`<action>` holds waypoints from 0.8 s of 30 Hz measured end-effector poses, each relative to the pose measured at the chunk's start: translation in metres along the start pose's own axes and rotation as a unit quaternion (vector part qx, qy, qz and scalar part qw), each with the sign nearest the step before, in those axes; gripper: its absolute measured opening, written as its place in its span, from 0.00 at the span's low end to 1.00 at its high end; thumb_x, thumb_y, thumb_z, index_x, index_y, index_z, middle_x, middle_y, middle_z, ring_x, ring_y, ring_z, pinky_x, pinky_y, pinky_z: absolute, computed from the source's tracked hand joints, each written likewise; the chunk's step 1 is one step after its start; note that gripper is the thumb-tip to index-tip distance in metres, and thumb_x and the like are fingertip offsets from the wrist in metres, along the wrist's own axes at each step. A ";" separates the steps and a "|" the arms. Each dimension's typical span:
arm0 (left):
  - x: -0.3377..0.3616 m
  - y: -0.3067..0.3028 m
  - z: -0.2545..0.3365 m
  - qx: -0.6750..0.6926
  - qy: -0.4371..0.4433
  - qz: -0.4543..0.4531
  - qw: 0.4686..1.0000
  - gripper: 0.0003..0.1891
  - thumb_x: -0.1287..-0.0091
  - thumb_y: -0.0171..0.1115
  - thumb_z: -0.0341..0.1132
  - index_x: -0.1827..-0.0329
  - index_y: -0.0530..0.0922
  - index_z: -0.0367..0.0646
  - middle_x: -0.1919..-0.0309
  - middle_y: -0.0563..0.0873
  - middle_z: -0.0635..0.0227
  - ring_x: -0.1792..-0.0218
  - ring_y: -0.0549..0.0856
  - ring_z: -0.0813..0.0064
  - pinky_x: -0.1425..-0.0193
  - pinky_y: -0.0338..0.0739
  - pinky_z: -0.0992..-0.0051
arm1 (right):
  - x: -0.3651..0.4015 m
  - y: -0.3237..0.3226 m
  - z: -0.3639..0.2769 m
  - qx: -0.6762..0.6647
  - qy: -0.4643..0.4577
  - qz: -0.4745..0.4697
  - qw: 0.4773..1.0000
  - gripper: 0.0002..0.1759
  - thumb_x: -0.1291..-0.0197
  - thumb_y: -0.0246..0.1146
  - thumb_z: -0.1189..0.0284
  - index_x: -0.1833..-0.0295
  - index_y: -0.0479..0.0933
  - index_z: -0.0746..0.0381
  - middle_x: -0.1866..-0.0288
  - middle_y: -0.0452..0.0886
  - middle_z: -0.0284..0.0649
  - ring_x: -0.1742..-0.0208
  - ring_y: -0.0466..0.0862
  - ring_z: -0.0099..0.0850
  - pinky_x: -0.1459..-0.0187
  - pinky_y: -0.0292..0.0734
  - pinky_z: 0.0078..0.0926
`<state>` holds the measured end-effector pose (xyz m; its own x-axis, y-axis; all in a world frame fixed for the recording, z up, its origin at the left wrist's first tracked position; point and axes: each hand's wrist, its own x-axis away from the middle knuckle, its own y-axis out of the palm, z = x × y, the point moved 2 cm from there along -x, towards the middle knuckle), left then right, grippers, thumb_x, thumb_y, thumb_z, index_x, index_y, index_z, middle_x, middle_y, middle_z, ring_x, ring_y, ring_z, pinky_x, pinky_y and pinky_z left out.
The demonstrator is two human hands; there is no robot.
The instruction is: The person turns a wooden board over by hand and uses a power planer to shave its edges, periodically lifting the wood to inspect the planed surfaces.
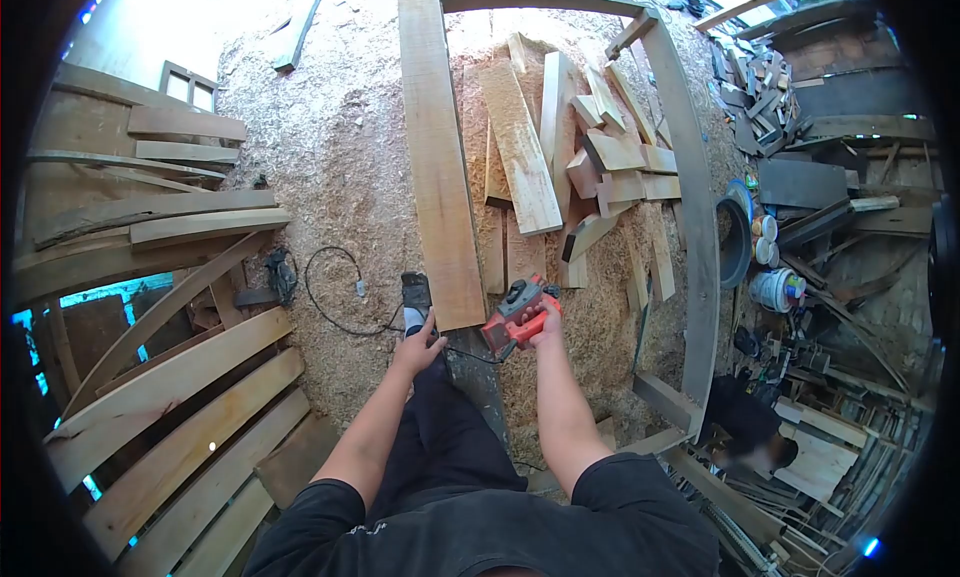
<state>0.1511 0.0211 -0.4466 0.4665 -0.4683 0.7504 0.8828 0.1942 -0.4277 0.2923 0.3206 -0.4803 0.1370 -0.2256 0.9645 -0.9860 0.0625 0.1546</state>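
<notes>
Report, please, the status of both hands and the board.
Right fingers around red power tool. Left fingers beside near end of long board, contact unclear. Cord looped over shavings, left of board: possible snag.

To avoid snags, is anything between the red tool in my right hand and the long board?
Nothing visible: the red tool in your right hand sits close beside the near end of the long board.

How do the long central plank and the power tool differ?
The long central plank is brown wood; the power tool is red and dark grey. The plank is far longer than the tool. The right hand grips the tool; the left hand is beside the plank's near end.
</notes>
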 end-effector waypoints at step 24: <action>-0.036 0.060 -0.044 0.281 0.103 -0.017 0.954 0.53 0.24 0.65 0.32 0.10 0.31 0.48 0.12 0.55 0.53 0.14 0.59 0.67 0.15 0.54 0.72 | 0.122 -0.029 0.068 0.083 -0.127 -0.029 0.988 0.05 0.35 0.62 0.71 0.65 0.74 0.54 0.77 0.72 0.30 0.79 0.75 0.25 0.76 0.77 0.29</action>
<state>0.1854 0.0112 -0.5215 0.4673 -0.6315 0.6187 0.8143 0.5799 -0.0232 0.3313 0.2253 -0.3815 0.1864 -0.4628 0.8667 -0.9820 -0.1142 0.1502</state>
